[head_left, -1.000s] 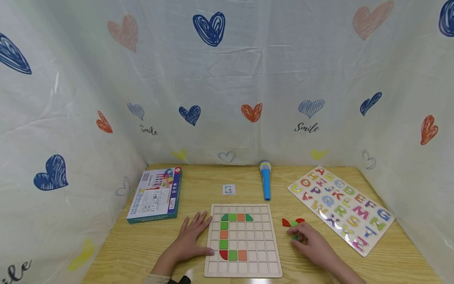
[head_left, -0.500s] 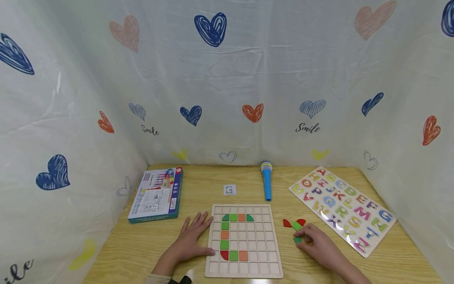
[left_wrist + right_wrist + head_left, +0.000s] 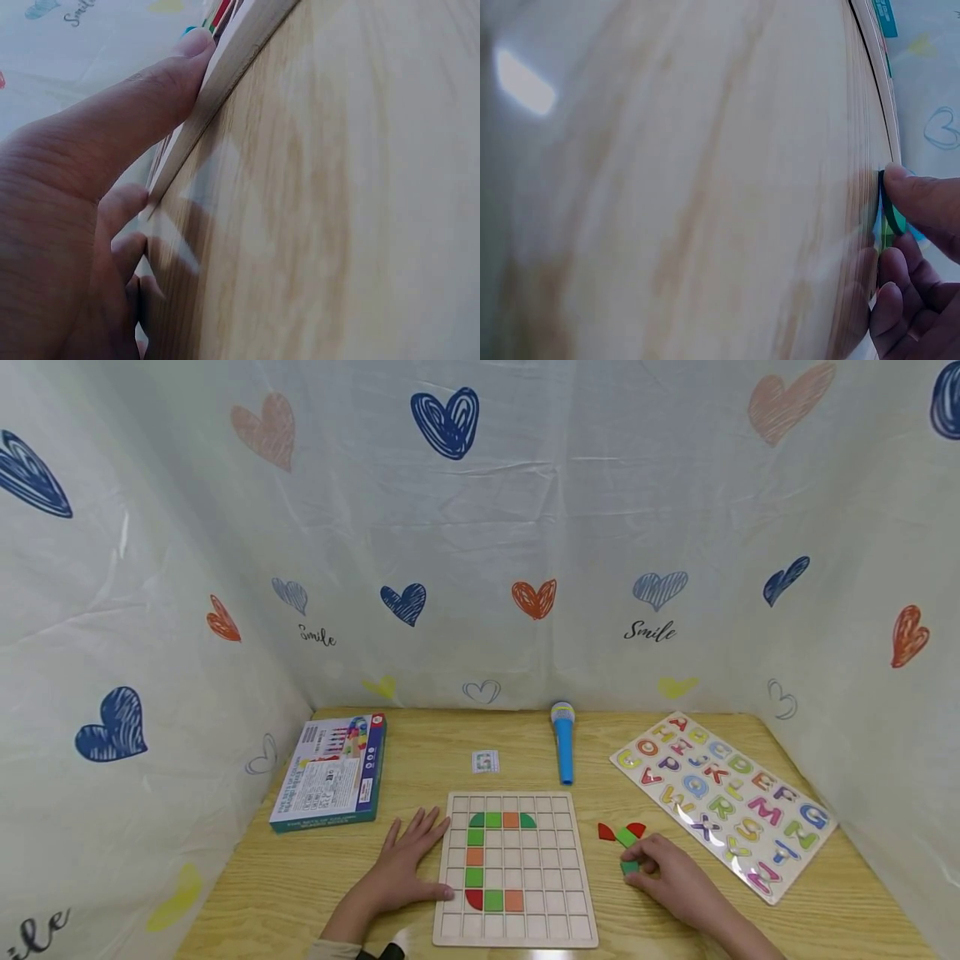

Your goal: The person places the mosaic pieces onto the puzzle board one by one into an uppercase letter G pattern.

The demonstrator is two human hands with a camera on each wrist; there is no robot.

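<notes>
My left hand (image 3: 405,868) lies with fingers spread beside a wooden grid board (image 3: 555,935), its thumb resting on the board's left edge. In the left wrist view the thumb (image 3: 142,97) touches the board's side (image 3: 225,79). Green, orange and red pieces sit in the grid in a C-like outline, among them a red quarter-circle (image 3: 475,899). To the right of the board, my right hand (image 3: 675,877) pinches a dark green curved-edged piece (image 3: 893,215) between thumb and forefinger, low at the table. Just beyond the fingertips lie a light green square (image 3: 626,837) and two red pieces (image 3: 606,832).
A flat box (image 3: 328,772) lies at the back left. Behind the board are a small printed card (image 3: 485,762) and a blue toy microphone (image 3: 563,752). An alphabet puzzle board (image 3: 727,802) lies slanted at the right, close to my right hand. A heart-print curtain (image 3: 480,543) surrounds the table.
My right hand has shifted slightly right and nearer, uncovering the green pieces it partly hid. Over the last half second it has barely moved. The left hand stays in place.
</notes>
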